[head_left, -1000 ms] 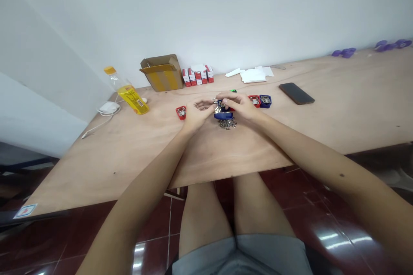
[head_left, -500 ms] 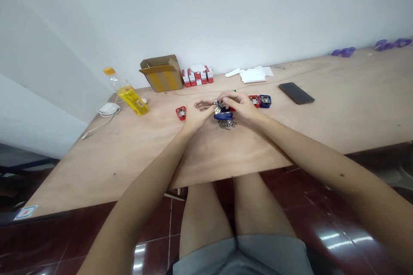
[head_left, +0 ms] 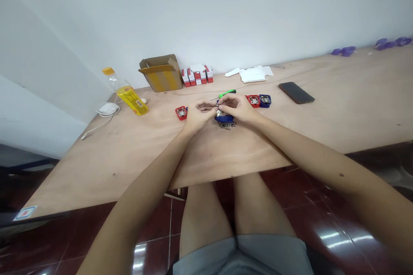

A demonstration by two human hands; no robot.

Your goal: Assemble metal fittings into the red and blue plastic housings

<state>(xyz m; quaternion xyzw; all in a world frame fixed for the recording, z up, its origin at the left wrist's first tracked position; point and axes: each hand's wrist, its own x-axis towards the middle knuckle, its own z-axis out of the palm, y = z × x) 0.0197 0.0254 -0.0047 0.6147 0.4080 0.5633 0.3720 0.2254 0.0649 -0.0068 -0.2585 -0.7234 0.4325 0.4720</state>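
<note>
Count: two hands on the table, one green-handled screwdriver, two red-framed metal latches, two blue-framed metal latches — one of those mostly hidden — and one pile of small metal parts. Further out: four red-and-white cartons, one cardboard box, one plastic bottle, one white charger, one smartphone, one stack of white paper, two clusters of purple pieces — per-piece count unclear.

Open cardboard box by the wall, dark smartphone lying flat
</note>
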